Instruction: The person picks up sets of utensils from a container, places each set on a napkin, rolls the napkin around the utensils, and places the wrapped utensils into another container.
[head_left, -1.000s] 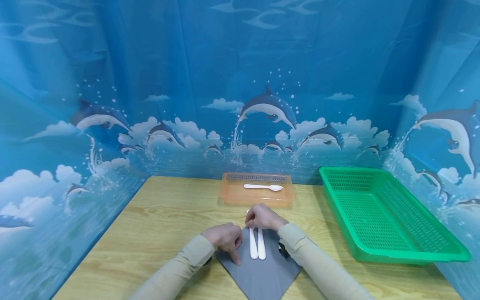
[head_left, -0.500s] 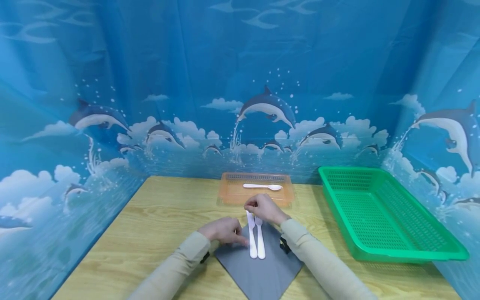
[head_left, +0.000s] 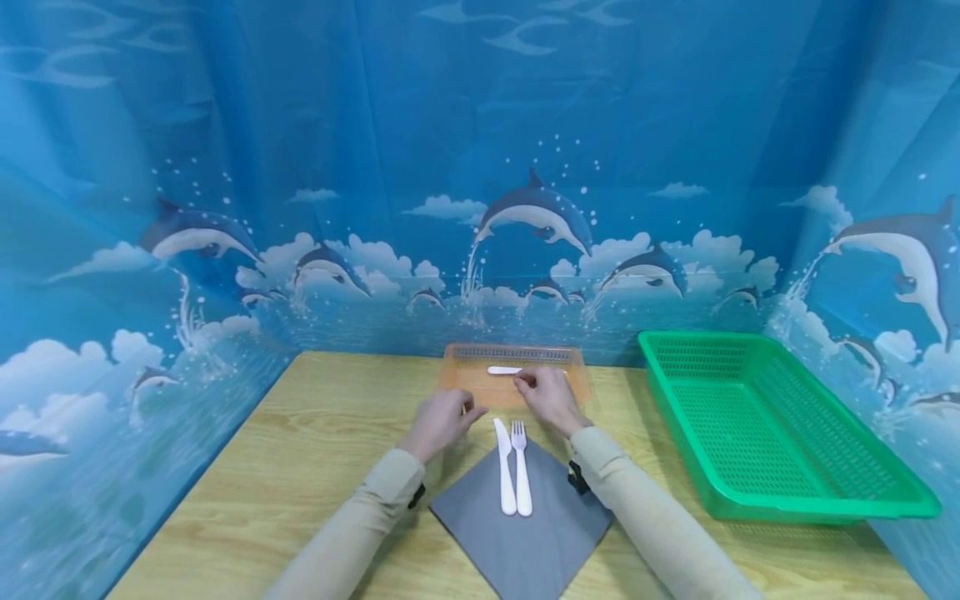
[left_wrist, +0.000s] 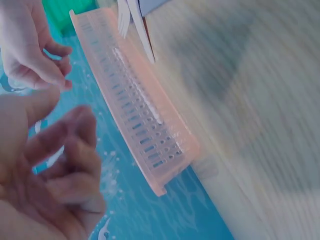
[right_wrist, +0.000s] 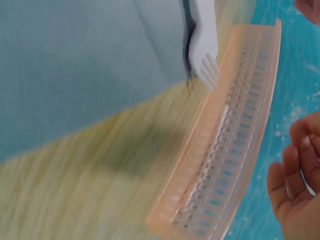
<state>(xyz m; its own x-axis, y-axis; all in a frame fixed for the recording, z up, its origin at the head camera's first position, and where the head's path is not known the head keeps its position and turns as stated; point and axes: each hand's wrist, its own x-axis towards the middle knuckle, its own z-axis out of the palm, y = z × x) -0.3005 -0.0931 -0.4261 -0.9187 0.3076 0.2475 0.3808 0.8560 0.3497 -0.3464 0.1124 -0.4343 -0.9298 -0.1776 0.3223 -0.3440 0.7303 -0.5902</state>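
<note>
A white knife point(head_left: 504, 467) and a white fork point(head_left: 521, 468) lie side by side on a grey cloth point(head_left: 555, 517), their upper ends at its far corner. My left hand point(head_left: 441, 423) hovers left of the knife tip, fingers loosely bent and holding nothing. Over the front part of the orange basket point(head_left: 465, 385) is my right hand point(head_left: 551, 398), empty with loosely curled fingers. It hides much of a white spoon point(head_left: 501, 370) lying in that basket. In the left wrist view the left hand point(left_wrist: 55, 170) shows an empty space between thumb and fingers.
A large green basket point(head_left: 750, 433) stands on the right side of the wooden table point(head_left: 315, 433). Blue curtains with dolphins point(head_left: 480, 125) rise behind the table and on both sides.
My right hand has left the cutlery and moved up over the orange basket. The left hand has lifted off the cloth and moved away from me. Knife and fork are now uncovered.
</note>
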